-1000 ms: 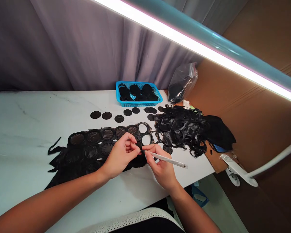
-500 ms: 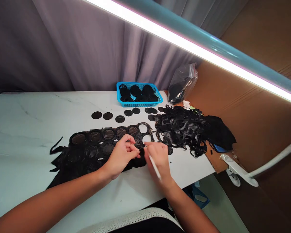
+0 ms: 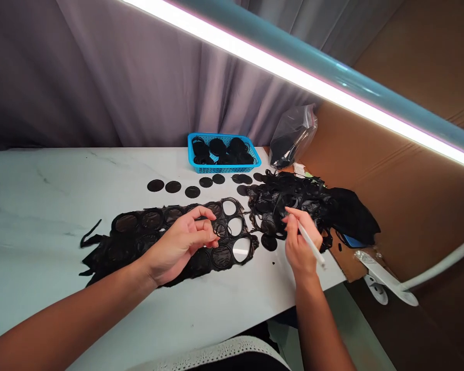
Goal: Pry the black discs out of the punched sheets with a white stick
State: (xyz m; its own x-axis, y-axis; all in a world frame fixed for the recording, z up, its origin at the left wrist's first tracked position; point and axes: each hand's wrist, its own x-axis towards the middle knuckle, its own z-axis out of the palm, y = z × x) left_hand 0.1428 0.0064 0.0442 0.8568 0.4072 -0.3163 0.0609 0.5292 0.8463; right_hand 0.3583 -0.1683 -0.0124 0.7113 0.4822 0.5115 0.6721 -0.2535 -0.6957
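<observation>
My left hand [image 3: 185, 241] is over a black sheet [image 3: 123, 250] with rows of round cut-outs. Its fingers curl toward the thumb; a thin dark strand shows by the fingertips, but I cannot make out what they hold. My right hand [image 3: 302, 239] grips a slim white pen-like tool [image 3: 311, 246], its back end pointing down to the right. The fingertips of this hand are in front of a tangled heap of black scraps [image 3: 270, 201]. Three round holes at the sheet's right end show the white table. A loose black disc [image 3: 269, 242] lies between sheet and right hand.
Several black discs [image 3: 173, 186] lie behind the sheet on the white table [image 3: 54, 196]. A blue basket [image 3: 224, 168] of black round pieces stands at the back, beside a clear plastic bag [image 3: 294, 134]. A lamp tube [image 3: 294, 74] crosses overhead; cardboard [image 3: 390, 123] walls the right.
My right hand has moved right, off the sheet to the scrap heap, still with the white tool. A third hole at the sheet's right end is now visible. My left hand has shifted slightly left.
</observation>
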